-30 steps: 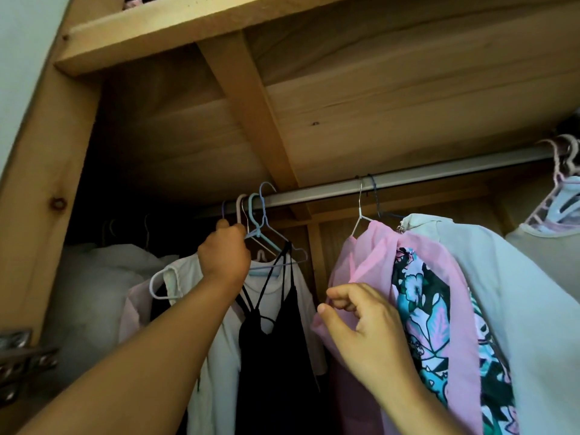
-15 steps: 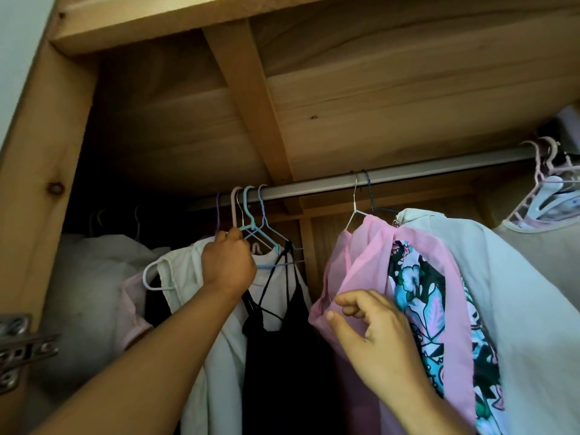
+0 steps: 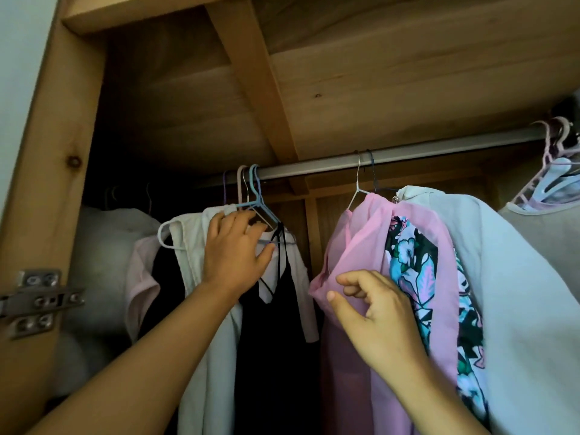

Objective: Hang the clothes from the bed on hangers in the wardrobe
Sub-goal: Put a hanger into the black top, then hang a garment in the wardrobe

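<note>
Inside the wooden wardrobe a metal rail point(image 3: 408, 154) carries clothes on hangers. My left hand point(image 3: 233, 251) is at a bunch of blue hangers point(image 3: 259, 204), its fingers spread over the hanger wires beside a white garment point(image 3: 194, 246) and a black strappy dress point(image 3: 276, 324). My right hand point(image 3: 373, 312) pinches the edge of a pink sheer garment point(image 3: 361, 233) that hangs from a wire hanger point(image 3: 357, 180). A floral top point(image 3: 411, 262) shows inside the pink garment.
A pale blue-white garment point(image 3: 518, 293) hangs right of the pink one, then a beige one point(image 3: 546, 233) under pink and white hangers point(image 3: 555, 164). A door hinge point(image 3: 34, 299) sits on the left frame. White bulky fabric point(image 3: 103, 246) fills the far left.
My left hand has opened from a fist near the hanger hooks and spread lower over the hanger wires. My right hand stays on the pink garment's edge.
</note>
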### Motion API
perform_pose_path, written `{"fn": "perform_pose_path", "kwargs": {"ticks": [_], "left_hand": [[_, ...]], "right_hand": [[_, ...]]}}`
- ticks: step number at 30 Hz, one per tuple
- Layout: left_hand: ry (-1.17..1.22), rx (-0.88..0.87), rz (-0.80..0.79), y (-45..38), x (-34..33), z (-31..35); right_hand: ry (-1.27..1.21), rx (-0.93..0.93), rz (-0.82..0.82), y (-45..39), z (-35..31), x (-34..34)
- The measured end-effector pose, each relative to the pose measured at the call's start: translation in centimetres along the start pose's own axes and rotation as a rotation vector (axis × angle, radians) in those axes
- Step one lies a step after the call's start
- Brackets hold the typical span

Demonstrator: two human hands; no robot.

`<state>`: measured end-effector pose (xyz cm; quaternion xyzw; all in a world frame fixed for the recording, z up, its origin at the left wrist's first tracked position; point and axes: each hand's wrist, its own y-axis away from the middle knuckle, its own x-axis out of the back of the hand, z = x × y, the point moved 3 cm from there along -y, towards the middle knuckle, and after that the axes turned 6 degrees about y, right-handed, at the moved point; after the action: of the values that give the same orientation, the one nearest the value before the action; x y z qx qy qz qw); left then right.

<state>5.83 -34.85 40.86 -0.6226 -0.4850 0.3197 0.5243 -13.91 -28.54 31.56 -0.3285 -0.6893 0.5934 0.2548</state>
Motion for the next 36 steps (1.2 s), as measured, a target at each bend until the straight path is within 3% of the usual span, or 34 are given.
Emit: {"fn": "perform_pose_path", "kwargs": {"ticks": [3, 6, 14, 23, 29, 36], "left_hand": [[0.139, -0.018, 0.044, 3.4, 2.1, 1.6], [0.262, 0.108, 0.068, 7.5, 4.9, 3.2], [0.418, 0.447, -0.234, 22.5, 14.3, 8.0], [0.023, 0.939, -0.571, 39.9, 34.6, 13.9], [-0.394, 1.240, -0.612, 49.4, 52.7, 19.9], [-0.783, 1.609, -0.413, 55.4, 72.9, 30.5]], "right_hand": [[-0.043, -0.008, -0.029, 0.8, -0.5, 0.9], [-0.101, -0.038, -0.076, 2.2, -0.9, 1.9], [-0.387, -0.045, -0.320, 11.3, -5.8, 3.5], [-0.854, -0.002, -0.782, 28.0, -19.0, 4.6], [-1.243, 0.169, -1.040, 38.0, -33.0, 9.4], [-1.597, 0.377, -1.252, 47.2, -50.9, 18.1]]}}
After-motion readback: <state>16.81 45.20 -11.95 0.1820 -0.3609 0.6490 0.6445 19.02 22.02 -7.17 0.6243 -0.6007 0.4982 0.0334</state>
